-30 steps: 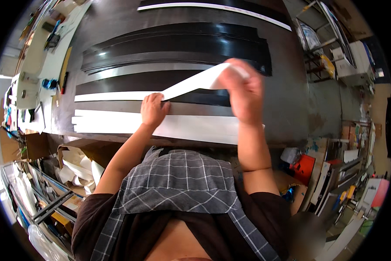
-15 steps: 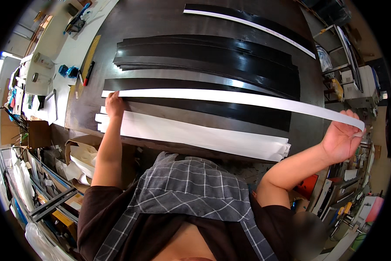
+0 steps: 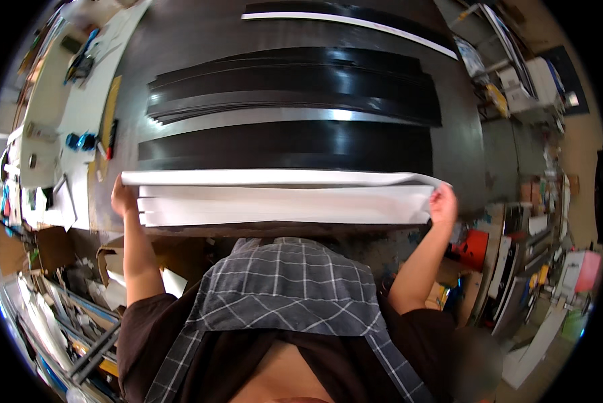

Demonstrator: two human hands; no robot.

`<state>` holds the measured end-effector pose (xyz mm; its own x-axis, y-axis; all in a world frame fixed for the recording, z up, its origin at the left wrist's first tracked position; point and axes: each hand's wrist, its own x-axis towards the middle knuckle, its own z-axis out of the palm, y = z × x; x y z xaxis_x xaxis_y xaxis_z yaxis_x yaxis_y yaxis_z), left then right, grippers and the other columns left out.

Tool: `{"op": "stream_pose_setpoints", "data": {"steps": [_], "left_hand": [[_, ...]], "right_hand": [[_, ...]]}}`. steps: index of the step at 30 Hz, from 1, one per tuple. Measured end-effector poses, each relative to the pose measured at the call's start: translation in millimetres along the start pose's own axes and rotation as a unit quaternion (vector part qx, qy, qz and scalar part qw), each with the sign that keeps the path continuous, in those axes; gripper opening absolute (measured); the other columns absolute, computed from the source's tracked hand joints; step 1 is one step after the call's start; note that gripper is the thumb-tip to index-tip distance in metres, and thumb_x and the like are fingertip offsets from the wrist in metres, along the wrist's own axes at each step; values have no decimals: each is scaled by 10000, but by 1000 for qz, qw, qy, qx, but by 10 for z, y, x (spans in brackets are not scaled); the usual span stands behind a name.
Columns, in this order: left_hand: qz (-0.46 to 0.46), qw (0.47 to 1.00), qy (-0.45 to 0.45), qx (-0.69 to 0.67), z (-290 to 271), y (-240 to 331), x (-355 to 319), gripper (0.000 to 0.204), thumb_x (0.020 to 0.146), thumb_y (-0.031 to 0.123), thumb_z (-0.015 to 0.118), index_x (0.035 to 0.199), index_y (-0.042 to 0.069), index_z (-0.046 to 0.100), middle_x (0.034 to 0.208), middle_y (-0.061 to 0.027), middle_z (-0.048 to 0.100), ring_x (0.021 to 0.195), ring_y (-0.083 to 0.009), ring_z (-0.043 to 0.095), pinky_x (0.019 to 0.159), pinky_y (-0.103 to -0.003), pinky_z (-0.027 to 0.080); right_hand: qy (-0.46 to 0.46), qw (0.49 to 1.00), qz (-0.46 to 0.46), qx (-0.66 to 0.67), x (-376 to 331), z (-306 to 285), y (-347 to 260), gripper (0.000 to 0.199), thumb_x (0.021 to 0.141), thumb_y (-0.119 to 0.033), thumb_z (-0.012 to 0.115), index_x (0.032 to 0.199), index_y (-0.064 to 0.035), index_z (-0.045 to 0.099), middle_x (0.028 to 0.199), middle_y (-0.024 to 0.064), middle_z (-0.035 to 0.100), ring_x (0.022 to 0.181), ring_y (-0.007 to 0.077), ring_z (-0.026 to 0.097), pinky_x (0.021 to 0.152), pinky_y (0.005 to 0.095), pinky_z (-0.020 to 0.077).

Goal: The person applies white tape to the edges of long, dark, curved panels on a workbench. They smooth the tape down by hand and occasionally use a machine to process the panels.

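A long narrow white strip stretches across the table's near part, its ends in my two hands. My left hand pinches the left end, and my right hand has its fingers closed on the right end, where the strip bends slightly. Close behind the strip lies a wide glossy black strip. On the near side, several wider white strips lie loosely stacked along the table's front edge, partly behind the held strip.
A fanned stack of black strips lies mid-table. Farther back is a black strip with a white band along its edge. A red-and-black marker and a yellow ruler lie at left. Cardboard boxes stand below the left side.
The held strip has come nearer, off the black strip and over toward the white stack. My right hand has moved left and closed in; my left has shifted left. The view has shifted too.
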<state>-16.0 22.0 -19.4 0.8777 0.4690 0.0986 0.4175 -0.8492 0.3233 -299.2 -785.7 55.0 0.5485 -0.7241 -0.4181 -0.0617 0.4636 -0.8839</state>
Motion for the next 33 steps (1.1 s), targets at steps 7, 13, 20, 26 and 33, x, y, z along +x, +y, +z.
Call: {"op": "stream_pose_setpoints", "data": {"steps": [7, 13, 20, 26, 33], "left_hand": [[61, 980, 30, 186, 22, -425, -853, 706, 794, -24, 442, 1454, 198, 330, 1517, -52, 322, 1419, -297, 240, 1101, -565, 222], [373, 922, 2, -107, 404, 1348, -1741, 586, 785, 43, 625, 1347, 109, 471, 1452, -112, 408, 1360, -329, 344, 1101, -512, 237], [445, 874, -195, -24, 573, 2946, -2822, 673, 847, 278, 631, 1439, 121, 351, 1530, -114, 263, 1426, -302, 199, 1153, -484, 144], [426, 880, -210, 4, 579, 3047, -2993, 711, 858, 316, 614, 1466, 121, 300, 1557, -134, 177, 1443, -313, 136, 1150, -496, 129], [434, 873, -222, 11, 534, 3108, -3157, 736, 858, 331, 614, 1474, 114, 276, 1555, -154, 170, 1443, -322, 129, 1147, -504, 129]], "right_hand": [[177, 687, -148, -689, 216, -139, 333, 371, 759, -341, 707, 951, -26, 673, 931, 178, 662, 905, 366, 626, 813, 445, 494], [110, 749, -179, -628, 982, -94, 276, 374, 795, -298, 641, 1024, -2, 647, 1078, 228, 629, 1029, 394, 583, 894, 454, 466], [97, 720, -123, -676, 1171, 231, 118, 253, 825, -200, 558, 932, 3, 666, 1000, 231, 655, 980, 405, 609, 881, 462, 480], [12, 777, -183, -602, 857, 221, -146, 330, 863, -197, 554, 1113, 0, 639, 1096, 223, 641, 1056, 367, 595, 924, 434, 463], [75, 777, -242, -576, 539, 214, -13, 359, 878, -134, 556, 1176, 66, 546, 1170, 248, 593, 1083, 395, 564, 971, 410, 441]]}}
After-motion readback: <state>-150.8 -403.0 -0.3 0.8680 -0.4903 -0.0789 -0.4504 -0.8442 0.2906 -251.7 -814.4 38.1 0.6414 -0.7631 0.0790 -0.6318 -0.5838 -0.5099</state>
